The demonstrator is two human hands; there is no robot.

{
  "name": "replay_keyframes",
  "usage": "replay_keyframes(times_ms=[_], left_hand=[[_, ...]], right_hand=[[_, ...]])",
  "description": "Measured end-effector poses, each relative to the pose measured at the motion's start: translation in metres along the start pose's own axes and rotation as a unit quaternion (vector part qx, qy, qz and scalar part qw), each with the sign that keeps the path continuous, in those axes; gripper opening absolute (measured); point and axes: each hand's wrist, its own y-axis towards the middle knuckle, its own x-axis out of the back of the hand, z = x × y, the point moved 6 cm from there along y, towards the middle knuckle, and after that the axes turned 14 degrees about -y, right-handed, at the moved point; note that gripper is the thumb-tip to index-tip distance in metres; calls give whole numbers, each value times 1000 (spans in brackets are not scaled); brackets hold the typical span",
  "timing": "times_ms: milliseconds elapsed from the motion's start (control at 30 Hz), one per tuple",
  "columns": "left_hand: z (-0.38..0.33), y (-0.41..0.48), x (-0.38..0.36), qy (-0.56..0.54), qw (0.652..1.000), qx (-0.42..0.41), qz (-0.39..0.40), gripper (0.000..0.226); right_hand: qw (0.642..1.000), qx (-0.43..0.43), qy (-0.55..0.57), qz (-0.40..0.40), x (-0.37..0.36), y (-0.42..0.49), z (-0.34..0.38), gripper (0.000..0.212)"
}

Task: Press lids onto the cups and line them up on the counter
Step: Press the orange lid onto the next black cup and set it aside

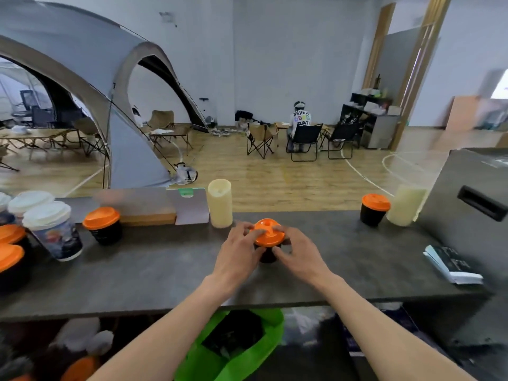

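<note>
Two hands on one cup, mid-counter. Left hand (pixel 242 243) and right hand (pixel 295 250) both grip the orange lid (pixel 268 233) - fingers curled over its round rim from either side, thumbs on the near edge. The lid is glossy plastic, domed, with moulded ridges on top. It sits on a dark cup (pixel 268 257) that the hands mostly hide; only the tapered lower part shows between the thumbs. The cup stands upright on the counter (pixel 165 265), a matte grey, stone-look slab.

Already capped:
- right lidded cup (pixel 375 209), dark with an orange lid, far right, just beside a cream cylinder candle (pixel 406 204)
- left lidded cup (pixel 103 225), same type, well left of the hands
- white-lidded cups (pixel 53 229), printed paper sleeves, taller, clustered at the left end
- two more orange-lidded cups (pixel 11 235) at the left edge, partly cut off

A waxy pillar candle (pixel 220 203) stands just behind the left hand. A stack of booklets (pixel 452 266) lies flat near the right end, beside a grey metal box (pixel 467 193). A green bag (pixel 233 350) sits below the counter edge - crinkled, thin fabric or plastic, can't tell which.
</note>
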Motion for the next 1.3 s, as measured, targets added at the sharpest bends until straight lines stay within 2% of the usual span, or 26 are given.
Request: replay_keyframes(times_ms=[300, 367, 467, 567, 700, 800, 933, 1033, 1133, 1233, 1300], left_hand=[[1, -12, -16, 40, 999, -1, 3, 50], [-2, -10, -14, 53, 999, 0, 6, 61], [-4, -1, -6, 76, 997, 12, 17, 81], [-4, 16, -5, 104, 990, 44, 80, 80], [-3, 19, -26, 163, 962, 59, 213, 71], [7, 12, -37, 164, 956, 67, 233, 71], [9, 12, -39, 153, 958, 68, 234, 73], [7, 12, -36, 156, 951, 59, 259, 72], [9, 21, -26, 166, 947, 50, 270, 67], [14, 34, -14, 187, 945, 41, 264, 63], [14, 36, -11, 194, 943, 34, 267, 63]], right_hand=[[999, 12, 36, 6, -15, -10, -13, 55], [999, 25, 20, 6, -12, -8, -13, 56], [997, 41, -63, 0, 2, 0, -7, 64], [986, 66, -146, 37, 11, 14, 10, 74], [959, 80, -220, 159, -12, 19, 12, 102], [956, 66, -208, 197, -33, 10, 1, 116], [961, 62, -191, 190, -37, 10, -1, 117], [972, 42, -143, 182, -32, 5, 3, 110], [988, 9, -101, 117, -24, 0, 7, 97], [988, -29, -147, 32, -15, -1, 7, 87], [982, -31, -185, 11, -10, 1, 9, 88]])
